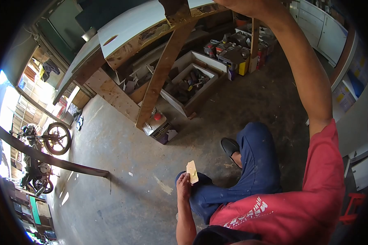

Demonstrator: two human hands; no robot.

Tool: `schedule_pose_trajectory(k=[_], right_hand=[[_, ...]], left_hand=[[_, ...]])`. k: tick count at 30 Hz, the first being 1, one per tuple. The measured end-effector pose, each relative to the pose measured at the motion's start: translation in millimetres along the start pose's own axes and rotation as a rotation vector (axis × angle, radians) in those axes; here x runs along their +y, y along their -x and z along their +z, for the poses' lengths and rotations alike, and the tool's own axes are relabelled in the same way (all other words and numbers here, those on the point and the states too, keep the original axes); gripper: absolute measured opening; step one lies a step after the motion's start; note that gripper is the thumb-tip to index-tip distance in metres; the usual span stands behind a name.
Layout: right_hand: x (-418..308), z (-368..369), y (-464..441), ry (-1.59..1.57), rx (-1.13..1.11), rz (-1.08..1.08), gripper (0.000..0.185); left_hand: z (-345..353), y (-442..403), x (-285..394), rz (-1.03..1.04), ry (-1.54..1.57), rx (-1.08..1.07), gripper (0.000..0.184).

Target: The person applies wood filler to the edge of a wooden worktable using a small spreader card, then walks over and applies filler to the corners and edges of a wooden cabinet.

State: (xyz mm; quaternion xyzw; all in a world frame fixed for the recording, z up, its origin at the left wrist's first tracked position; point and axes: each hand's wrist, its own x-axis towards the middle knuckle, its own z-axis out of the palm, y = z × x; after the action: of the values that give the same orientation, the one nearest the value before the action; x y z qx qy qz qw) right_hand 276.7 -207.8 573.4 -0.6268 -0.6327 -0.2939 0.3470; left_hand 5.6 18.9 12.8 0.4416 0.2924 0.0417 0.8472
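Observation:
My left hand (184, 183), low in the middle of the head view, is closed in a pinch on a flat, pale-yellow putty-like piece (191, 172) with uneven edges. It is held by my knee, over the concrete floor. Far up at the top edge, my right hand (251, 7) reaches to the rim of a wooden table-like piece (129, 50) with a white surface and rough brown edges. Its fingers are cut off by the frame, so what they do is hidden. A slanted wooden leg (163, 77) runs down from that rim.
Below the wooden piece stand a metal can (159, 128) with a red cap, a white-edged box (184, 104) of tools and several cans (235, 61). A long dark bar (49, 155) juts in from the left. Beyond it stands a motorcycle (39, 151). White cabinets (321, 26) line the right.

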Motion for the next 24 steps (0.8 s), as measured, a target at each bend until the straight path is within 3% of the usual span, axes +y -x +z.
schedule_pose_trajectory(k=[8,10,13,24], right_hand=[[4.6,7.8,-3.8,0.110,0.137,-0.066,0.010],[-0.6,2.2,-4.9,-0.017,0.175,0.068,0.011],[0.0,-13.0,7.0,-0.018,0.199,0.051,0.011],[15.8,-14.8,25.7,-0.051,0.094,0.107,0.011]], left_hand=[[-0.1,0.1,0.0,0.008,-0.010,-0.004,0.018],[-1.9,-1.4,-1.2,0.003,-0.009,-0.002,0.018],[-1.4,-0.5,-0.5,-0.001,-0.007,0.005,0.019],[0.9,0.1,2.0,-0.012,-0.033,-0.003,0.017]])
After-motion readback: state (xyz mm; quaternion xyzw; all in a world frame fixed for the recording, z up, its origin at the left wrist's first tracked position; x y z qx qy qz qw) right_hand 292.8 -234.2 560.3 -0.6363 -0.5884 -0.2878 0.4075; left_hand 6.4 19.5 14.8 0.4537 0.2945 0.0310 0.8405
